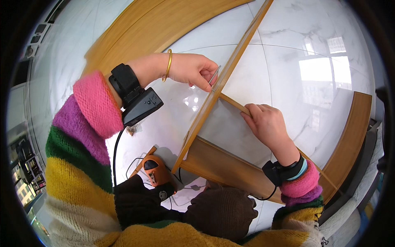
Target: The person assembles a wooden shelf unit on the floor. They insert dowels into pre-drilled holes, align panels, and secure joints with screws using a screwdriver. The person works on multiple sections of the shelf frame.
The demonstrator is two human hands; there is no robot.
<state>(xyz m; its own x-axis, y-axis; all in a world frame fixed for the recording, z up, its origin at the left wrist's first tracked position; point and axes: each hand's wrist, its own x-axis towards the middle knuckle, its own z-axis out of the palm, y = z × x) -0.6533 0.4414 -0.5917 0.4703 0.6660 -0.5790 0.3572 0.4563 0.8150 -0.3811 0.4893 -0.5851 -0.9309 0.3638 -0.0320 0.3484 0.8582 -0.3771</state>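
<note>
My left hand (196,72) pinches a thin metal hex key (215,73) against the outer face of a long upright wooden panel (235,57). The key's lower end meets the panel where a narrow wooden rail (231,102) joins its other side; the tip itself is too small to make out. My right hand (267,124) is closed around that rail, a short way from the joint. Nearer to me, a wider wooden board (222,164) also runs off the long panel to the right, so the pieces form part of a frame.
An orange power tool (157,171) with a cable lies on the floor by my knees. Large curved-looking wooden panels lie at the far left (152,26) and far right (349,127). A grey sofa (354,201) borders the right. Glossy white tiles (296,70) cover the floor.
</note>
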